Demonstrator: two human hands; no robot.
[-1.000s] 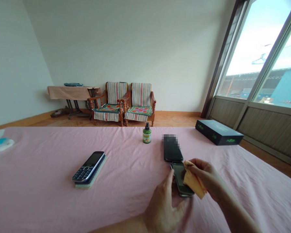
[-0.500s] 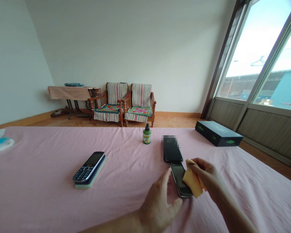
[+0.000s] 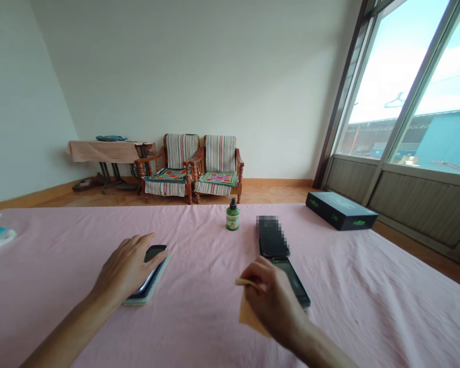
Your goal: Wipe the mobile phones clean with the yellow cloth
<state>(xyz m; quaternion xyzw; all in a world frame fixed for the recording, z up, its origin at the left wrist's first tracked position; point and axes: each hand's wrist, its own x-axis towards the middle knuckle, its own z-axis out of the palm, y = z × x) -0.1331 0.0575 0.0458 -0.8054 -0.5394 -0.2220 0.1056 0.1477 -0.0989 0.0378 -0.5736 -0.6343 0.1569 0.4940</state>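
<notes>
My left hand is over a keypad mobile phone, its fingers stretched out and its thumb across the phone's right side. Most of the keypad is hidden under the hand, and I cannot tell how firmly it touches. Beneath that phone lies a pale green flat piece. A thin yellow cloth hangs pinched in my right hand, above the pink sheet. Just beyond this hand a touchscreen phone lies face up, partly covered by the hand. A black phone lies against its far end.
A green spray bottle stands upright near the far edge of the pink sheet. The flat black box lies at the far right. A white and blue packet is at the left edge. Two wooden chairs stand beyond.
My left hand has left the touchscreen phone and moved left over the keypad phone. My right hand has lifted the cloth off the touchscreen and come left with it.
</notes>
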